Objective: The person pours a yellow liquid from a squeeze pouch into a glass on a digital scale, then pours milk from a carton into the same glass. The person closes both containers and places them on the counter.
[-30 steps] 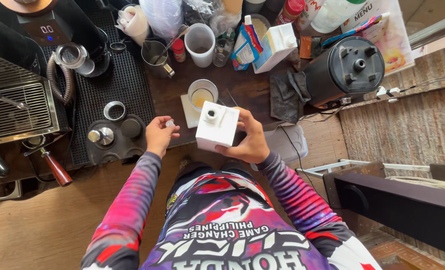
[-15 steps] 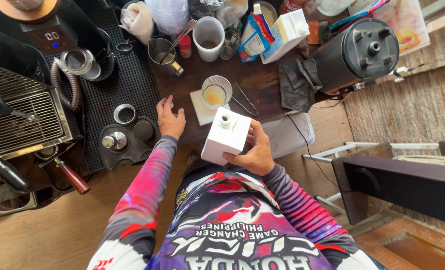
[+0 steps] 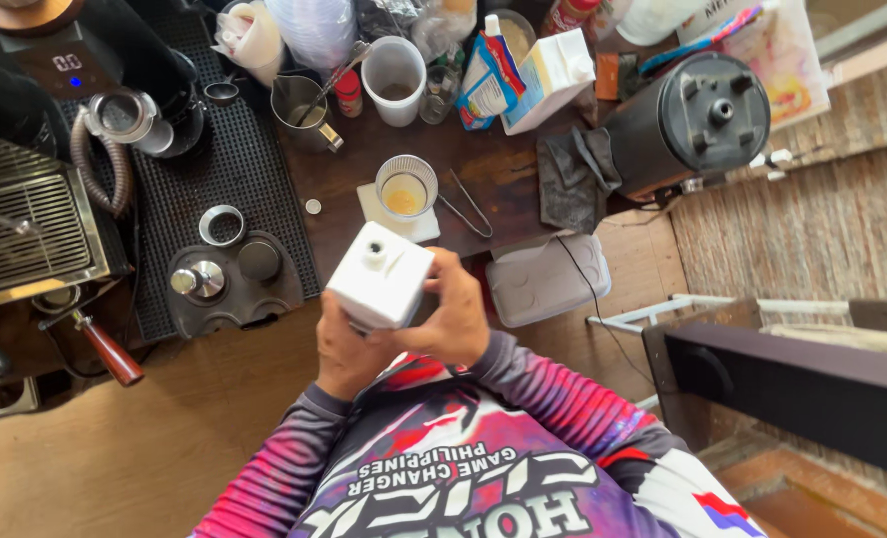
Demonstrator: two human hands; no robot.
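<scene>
Both hands are clasping the white carton [image 3: 379, 277], right hand [image 3: 453, 319] wrapping its side, left hand [image 3: 339, 349] cupping underneath. It is hovering just short of the plastic cup [image 3: 405, 186], spout uncapped; tipping slowly would likely avoid splashing.

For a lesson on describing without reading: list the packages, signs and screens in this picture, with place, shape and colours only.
White carton: boxy, round spout on top, held in left hand and right hand.
Second white carton: far side of counter, capped.
Blue and white pouch: just left of it.
Small dark screen: top left, pale digits, blue light.
Colourful printed card: top right, behind the black machine.
</scene>
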